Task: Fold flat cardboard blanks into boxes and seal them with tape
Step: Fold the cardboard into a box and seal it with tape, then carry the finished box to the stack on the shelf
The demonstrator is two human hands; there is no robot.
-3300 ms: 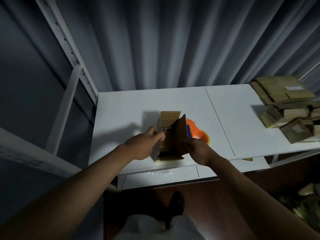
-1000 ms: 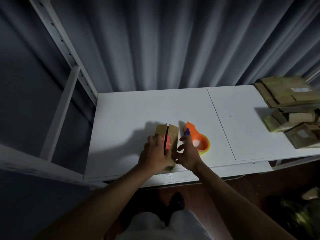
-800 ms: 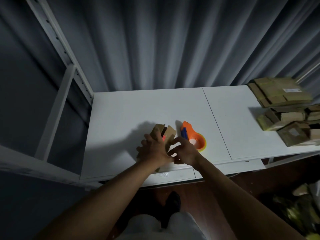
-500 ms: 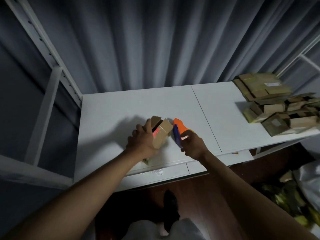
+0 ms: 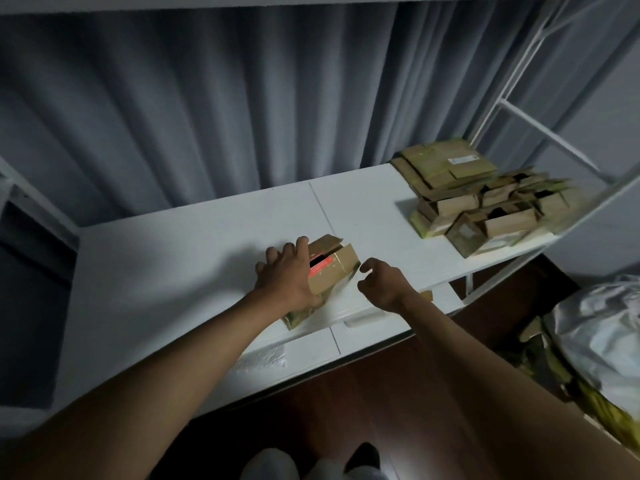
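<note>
Both forearms bare, extended forward. Left hand [image 5: 285,277] palm down, fingers [image 5: 302,244] spread and roughly straight, pressing flat. Right hand [image 5: 382,284] held slightly raised, wrist bent, fingers curled inward, thumb and forefinger close together; whether they pinch anything cannot be told.

The white table [image 5: 166,271] lies bare to the left of the small box [image 5: 332,268] and behind it, up to the curtain [image 5: 207,116]. To the right, a cardboard pile [image 5: 485,199] crowds the far end beside the rack frame [image 5: 540,133].
</note>
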